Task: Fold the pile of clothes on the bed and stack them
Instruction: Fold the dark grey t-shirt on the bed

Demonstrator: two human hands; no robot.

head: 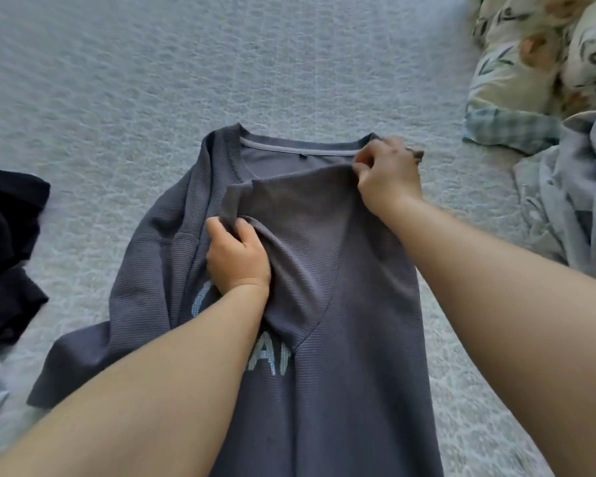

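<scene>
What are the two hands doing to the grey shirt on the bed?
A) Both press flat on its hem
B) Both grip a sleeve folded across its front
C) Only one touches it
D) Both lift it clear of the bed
B: the left hand and right hand each grip the sleeve folded over the grey shirt's chest.

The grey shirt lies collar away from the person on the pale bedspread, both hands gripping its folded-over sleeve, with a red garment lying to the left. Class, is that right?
One detail is wrong: the garment lying to the left is black, not red, as the head view shows. The rest stands: the grey shirt lies collar away on the pale bedspread, and the left hand and right hand both grip its folded-over sleeve.
</scene>
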